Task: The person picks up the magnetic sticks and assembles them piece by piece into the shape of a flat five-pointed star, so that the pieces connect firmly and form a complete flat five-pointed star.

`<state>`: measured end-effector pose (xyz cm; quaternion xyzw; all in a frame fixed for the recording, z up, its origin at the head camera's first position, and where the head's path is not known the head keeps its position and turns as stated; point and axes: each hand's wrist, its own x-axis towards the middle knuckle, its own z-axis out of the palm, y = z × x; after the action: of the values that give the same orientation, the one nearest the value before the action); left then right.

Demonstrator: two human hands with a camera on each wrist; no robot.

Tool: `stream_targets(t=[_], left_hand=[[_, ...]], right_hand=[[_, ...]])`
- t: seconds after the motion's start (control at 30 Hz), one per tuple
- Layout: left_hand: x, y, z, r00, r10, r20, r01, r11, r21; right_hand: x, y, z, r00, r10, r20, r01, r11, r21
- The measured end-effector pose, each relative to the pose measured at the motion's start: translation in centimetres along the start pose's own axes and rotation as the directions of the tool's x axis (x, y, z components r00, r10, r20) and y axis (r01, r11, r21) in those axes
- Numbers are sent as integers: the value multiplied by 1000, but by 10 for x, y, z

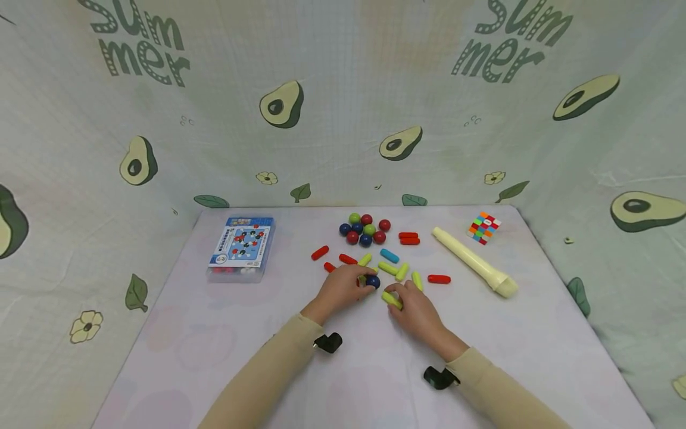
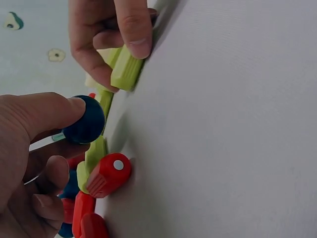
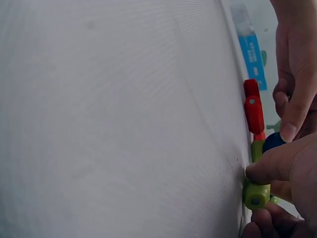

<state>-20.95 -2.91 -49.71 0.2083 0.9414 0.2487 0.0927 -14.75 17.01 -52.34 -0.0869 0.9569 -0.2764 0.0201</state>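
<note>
My left hand [image 1: 363, 284] pinches a dark blue ball [image 1: 373, 282] between thumb and fingers at the middle of the table. In the left wrist view the thumb lies on that ball [image 2: 84, 120], with a yellow-green stick [image 2: 94, 158] and a red stick [image 2: 109, 174] just below it. Just to the right, my right hand [image 1: 395, 294] pinches a yellow-green stick [image 1: 391, 299] against the cloth. The right wrist view shows that stick [image 3: 256, 193] end-on between thumb and finger, with the blue ball [image 3: 273, 142] close above it.
Several red, yellow-green and blue sticks [image 1: 389, 256] lie scattered behind the hands. A cluster of coloured balls [image 1: 364, 229] sits farther back. A blue-lidded box [image 1: 242, 247] stands at left. A cream recorder [image 1: 474, 262] and a colour cube [image 1: 484, 227] lie at right.
</note>
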Motion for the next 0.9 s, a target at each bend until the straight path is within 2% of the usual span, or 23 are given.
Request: stream_targets(t=[0.4,0.9], left_hand=[[-2,0,17,1000,24,-8,-24,997,80],[-4,0,21,1000,4,-29,-1,996,93]], right_hand=[[-3,2,4,999,-14,-32,16,998,59],[-3,1,5,1000,-8,-27,10,998,58]])
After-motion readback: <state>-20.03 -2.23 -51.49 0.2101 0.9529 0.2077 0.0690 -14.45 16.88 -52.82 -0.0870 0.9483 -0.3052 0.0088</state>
